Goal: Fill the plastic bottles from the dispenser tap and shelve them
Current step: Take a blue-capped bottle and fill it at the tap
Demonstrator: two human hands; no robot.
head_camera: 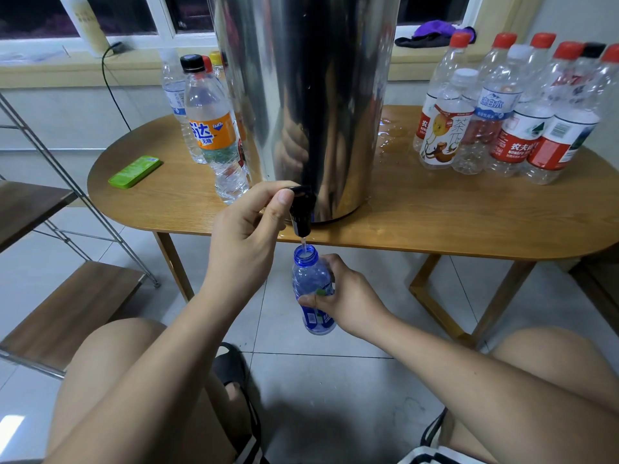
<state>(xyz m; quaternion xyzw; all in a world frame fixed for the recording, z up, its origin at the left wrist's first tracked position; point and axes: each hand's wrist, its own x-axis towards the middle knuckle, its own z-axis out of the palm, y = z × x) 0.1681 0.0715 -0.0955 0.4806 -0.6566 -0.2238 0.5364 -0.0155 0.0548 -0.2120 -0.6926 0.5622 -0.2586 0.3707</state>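
At the front edge of the oval wooden bench (435, 216) stands a tall cylindrical stainless-steel dispenser (308, 95), its black plastic tap (301, 212) jutting out past the rim. The left hand (248, 229) has the tap in its grip: the thumb lies on top of the lever and the fingers are curled in beside it. A thin stream of water (303, 243) falls from the spout.

Directly under the spout, below the bench edge and above the pale tiled floor (335, 370), the small blue-tinted plastic bottle (313, 279) is held upright, uncapped, its mouth catching the stream. The right hand (345, 303) wraps its grip around the bottle's labelled middle, thumb in front and fingers behind (how high the water stands inside cannot be told).

Left of the dispenser, close against it, an orange-labelled clear plastic bottle with a black cap (214, 135) holds water, with a few more bottles behind it. A flat green case (135, 171) lies further left, well apart. On the right end of the bench a cluster of clear capped bottles (502, 112), with red, white and black tops, stands packed together. A puddle (392, 132) shines on the wood between them and the dispenser. At far left stands a metal-framed rack with brown wooden shelves (67, 313).
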